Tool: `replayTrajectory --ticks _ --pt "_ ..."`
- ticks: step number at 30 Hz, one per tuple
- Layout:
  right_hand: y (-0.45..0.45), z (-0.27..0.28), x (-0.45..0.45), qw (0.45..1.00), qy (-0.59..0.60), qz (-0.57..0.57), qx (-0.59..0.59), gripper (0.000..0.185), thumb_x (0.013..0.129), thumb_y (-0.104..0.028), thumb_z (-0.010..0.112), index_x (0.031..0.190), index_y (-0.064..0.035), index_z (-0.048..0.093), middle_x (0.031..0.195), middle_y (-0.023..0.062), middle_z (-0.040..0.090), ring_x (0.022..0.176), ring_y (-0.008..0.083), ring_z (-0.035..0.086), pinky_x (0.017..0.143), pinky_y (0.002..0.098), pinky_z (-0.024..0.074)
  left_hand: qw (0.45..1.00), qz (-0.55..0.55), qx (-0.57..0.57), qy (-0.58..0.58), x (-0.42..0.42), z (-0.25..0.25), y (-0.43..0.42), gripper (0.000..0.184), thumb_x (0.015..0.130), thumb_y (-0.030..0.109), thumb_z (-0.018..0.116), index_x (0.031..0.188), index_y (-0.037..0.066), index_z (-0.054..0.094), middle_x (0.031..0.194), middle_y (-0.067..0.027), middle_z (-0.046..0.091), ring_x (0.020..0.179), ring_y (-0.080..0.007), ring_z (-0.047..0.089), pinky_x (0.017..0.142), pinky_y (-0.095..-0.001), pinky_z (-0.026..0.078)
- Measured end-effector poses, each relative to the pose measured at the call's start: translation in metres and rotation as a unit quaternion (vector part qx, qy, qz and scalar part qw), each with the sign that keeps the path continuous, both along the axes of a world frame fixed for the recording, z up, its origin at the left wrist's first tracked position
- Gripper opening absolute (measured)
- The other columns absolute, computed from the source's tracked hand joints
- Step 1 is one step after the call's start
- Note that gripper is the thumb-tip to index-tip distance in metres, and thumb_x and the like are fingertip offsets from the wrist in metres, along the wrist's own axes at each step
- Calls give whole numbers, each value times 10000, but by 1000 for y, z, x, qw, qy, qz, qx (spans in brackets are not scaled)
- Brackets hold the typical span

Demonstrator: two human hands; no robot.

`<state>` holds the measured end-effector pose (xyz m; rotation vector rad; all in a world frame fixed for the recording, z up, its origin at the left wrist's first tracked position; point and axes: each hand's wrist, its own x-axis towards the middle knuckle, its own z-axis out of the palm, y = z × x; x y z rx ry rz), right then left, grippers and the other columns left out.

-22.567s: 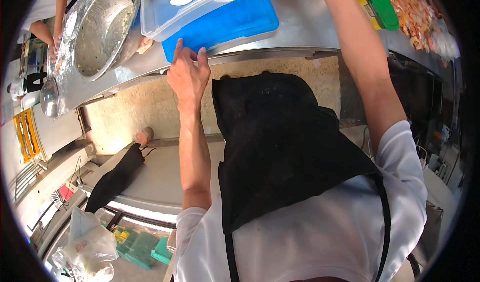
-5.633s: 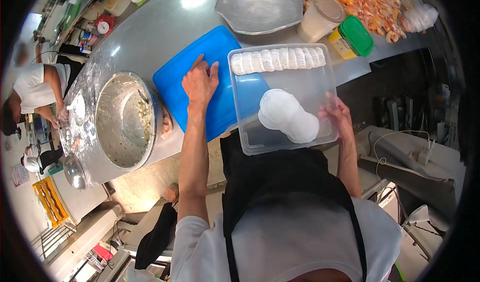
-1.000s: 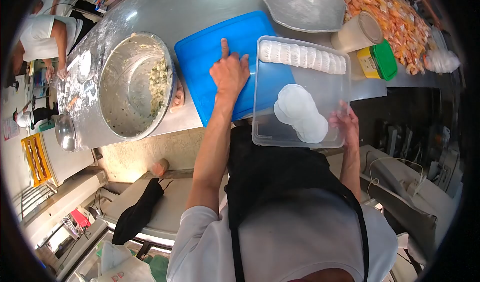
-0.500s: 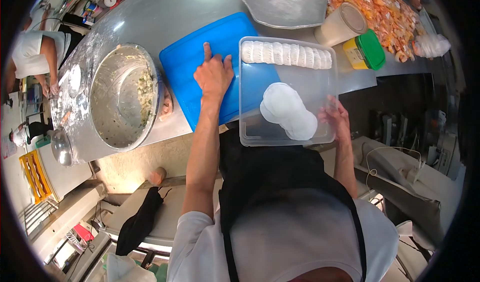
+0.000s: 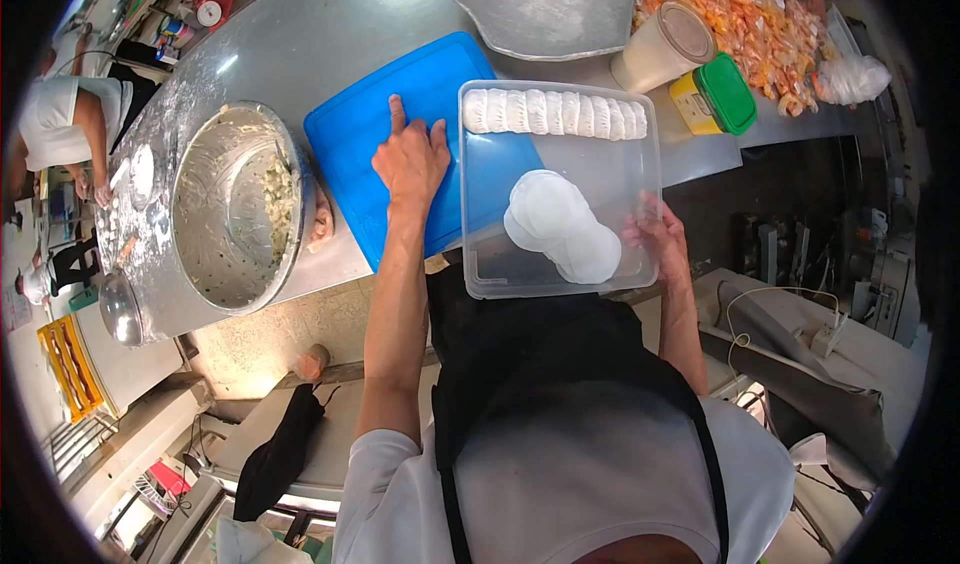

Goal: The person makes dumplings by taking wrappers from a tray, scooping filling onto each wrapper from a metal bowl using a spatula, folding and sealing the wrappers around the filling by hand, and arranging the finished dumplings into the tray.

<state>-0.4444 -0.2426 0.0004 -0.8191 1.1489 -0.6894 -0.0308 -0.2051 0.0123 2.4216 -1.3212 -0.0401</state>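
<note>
My left hand rests on the blue plastic lid, index finger and thumb stretched apart, the other fingers partly bent. It holds nothing. At the right wall of a clear plastic container, my right hand has its fingers closed around the edge. The container overlaps the lid and reaches past the table's near edge. Along its far side lies a row of white pleated dumplings. Nearer to me, several thin round dough wrappers lie overlapped in a loose pile.
Left of the lid stands a large metal bowl with pale, green-flecked filling. Behind are a metal tray, a lidded tub, a green-lidded container and many bagged orange pieces. Another person works at the floured left end.
The view has shifted a little, so the tabletop things appear slightly further left and lower. Both hands keep nearly the same places on the lid and container.
</note>
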Motion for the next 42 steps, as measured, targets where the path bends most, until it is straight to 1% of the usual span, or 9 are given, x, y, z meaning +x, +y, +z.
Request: replayTrajectory --ticks 7,10,16,19,22,25,34,37,42 --pt "-2 3 1 1000 -1 0 4 576 878 -109 666 1420 3 507 1020 190 688 754 213 685 679 318 536 1000 1 -4 -3 -1 0 0 356 892 354 700 730 37 708 1434 -213 556 712 -372 730 571 -449 572" --pt "-3 2 0 1000 7 10 -3 572 887 -67 583 1446 11 485 1048 226 688 786 231 714 713 323 552 1000 0 -10 -7 -1 0 0 353 889 352 702 725 39 706 1429 -213 561 711 -373 730 569 -449 572" --pt "-4 2 -1 1000 15 20 -11 577 892 -87 586 1450 10 483 1049 220 689 784 230 715 714 322 558 1000 0 -11 1 -1 1 -1 354 884 350 700 727 33 700 1434 -212 553 722 -383 728 576 -470 575" --pt "-3 3 -1 1000 12 12 -12 568 884 -113 643 1424 1 511 1019 187 698 758 210 696 688 313 542 1000 -6 -16 -9 2 4 2 333 895 333 699 800 16 731 1354 -224 617 753 -369 740 654 -447 589" --pt "-5 1 -4 999 21 12 -21 564 888 -119 642 1423 4 514 1007 175 705 756 206 699 685 311 547 961 8 -181 210 39 6 18 326 939 319 672 876 5 733 1241 -205 690 850 -347 746 758 -428 581" --pt "-7 10 -15 1000 17 11 -21 557 891 -122 643 1419 5 521 994 168 709 755 203 702 685 311 552 968 72 -116 212 38 33 68 289 964 276 665 931 -6 723 1150 -198 727 946 -326 738 830 -416 559" --pt "5 34 -33 995 70 -13 -63 543 883 -87 605 1412 14 534 981 172 717 760 204 704 691 310 552 963 -62 -59 257 -65 34 140 237 862 129 741 707 8 608 1191 -178 720 875 -371 711 757 -433 546" --pt "10 43 -38 995 79 -19 -60 540 879 -85 606 1406 16 539 978 167 718 754 203 704 691 312 554 970 -117 -93 192 -77 30 145 235 849 116 742 695 11 599 1247 -181 697 832 -363 705 731 -434 539" --pt "20 48 -51 992 112 -24 -60 575 872 -138 640 1414 16 528 984 139 715 754 188 702 684 298 554 973 -102 -94 184 -86 29 139 246 833 108 747 677 19 579 1321 -192 653 764 -367 691 693 -428 537"
